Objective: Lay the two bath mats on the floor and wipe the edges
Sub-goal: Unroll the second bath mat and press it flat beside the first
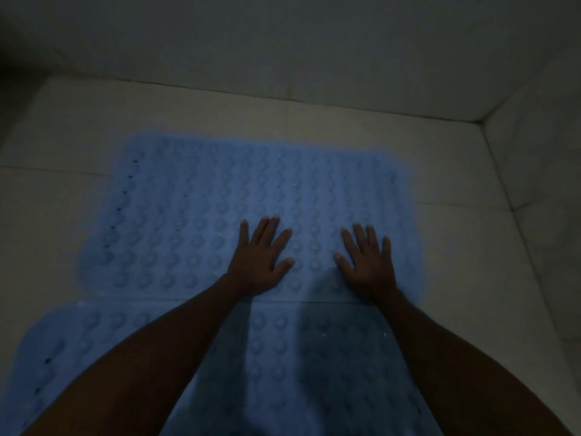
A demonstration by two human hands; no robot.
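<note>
Both hands seemingly flat on far mat.

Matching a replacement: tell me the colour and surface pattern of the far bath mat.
Light blue, covered in rows of round raised bumps, on the far bath mat; head view.

Dim, underexposed frame with a bluish cast. Corners darken strongly, top left nearly black. Soft overall; the far mat shows fuzzy edges and smeared bumps. A dark shadow falls between the forearms over the near mat. Floor joints bend with wide-angle distortion.
</note>
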